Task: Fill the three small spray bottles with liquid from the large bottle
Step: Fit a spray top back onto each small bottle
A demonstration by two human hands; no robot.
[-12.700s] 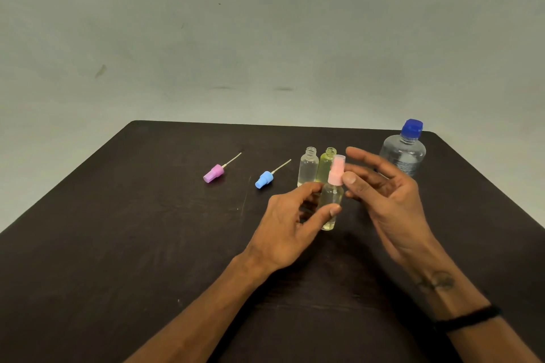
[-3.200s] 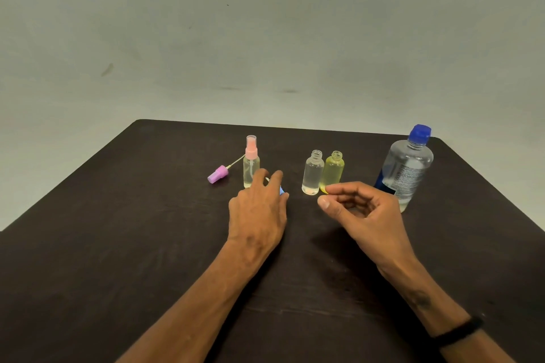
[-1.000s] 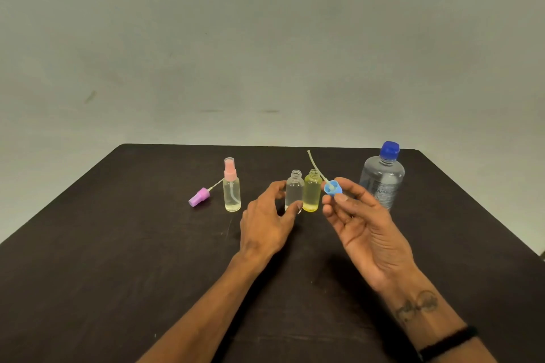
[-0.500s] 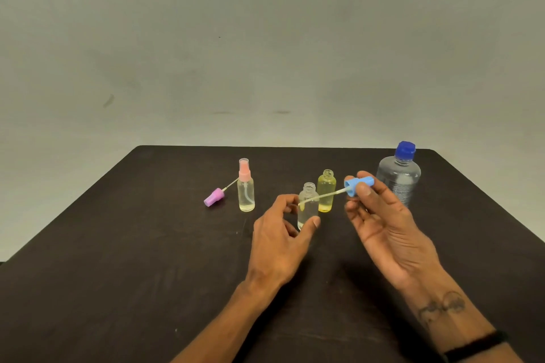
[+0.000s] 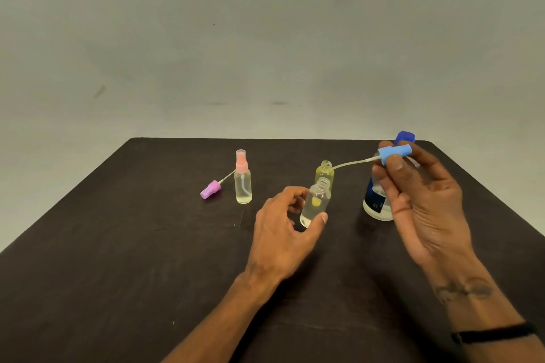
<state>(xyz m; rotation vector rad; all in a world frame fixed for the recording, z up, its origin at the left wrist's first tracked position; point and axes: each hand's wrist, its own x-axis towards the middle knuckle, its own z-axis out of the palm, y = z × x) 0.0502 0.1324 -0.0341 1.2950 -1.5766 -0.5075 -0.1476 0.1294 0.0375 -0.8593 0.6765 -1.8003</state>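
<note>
On the dark desk (image 5: 118,244), purple spray cap (image 5: 210,189) lies beside the upright pink-capped spray bottle (image 5: 243,178). Left hand (image 5: 283,233) grips the tilted, uncapped clear bottle (image 5: 316,203) before the open yellow bottle (image 5: 324,171). Right hand (image 5: 424,200) pinches the blue spray cap (image 5: 393,154), tube pointing left, before the large bottle (image 5: 376,200).

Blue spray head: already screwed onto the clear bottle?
No, the right hand holds the blue spray head in the air, apart from the open-necked clear bottle.

Large bottle (image 5: 376,200) label print too small, unreadable
</note>
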